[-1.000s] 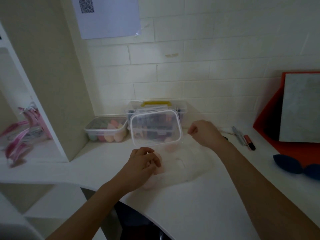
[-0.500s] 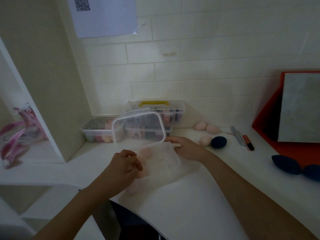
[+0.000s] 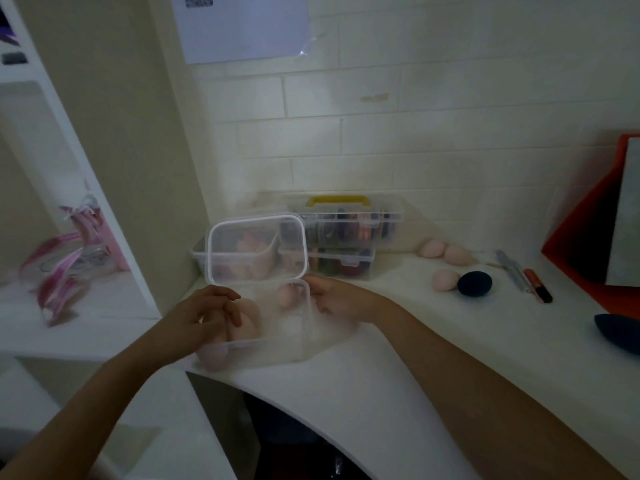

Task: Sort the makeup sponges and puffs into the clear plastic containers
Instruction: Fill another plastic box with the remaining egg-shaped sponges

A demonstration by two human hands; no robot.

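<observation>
Table (image 3: 381, 375): one open clear container (image 3: 277, 351) at the front edge (its lid (image 3: 256, 251) stands up behind it). Left hand (image 3: 201, 317) fingers curl round one pink puff (image 3: 247, 320) inside; right hand (image 3: 337, 299) fingers grip the right rim. Loose to the right: three pink sponges (image 3: 445, 280), one dark sponge (image 3: 474, 284).

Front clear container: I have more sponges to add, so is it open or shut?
Open: the lid stands tilted up behind the container, and pink sponges show inside.
</observation>
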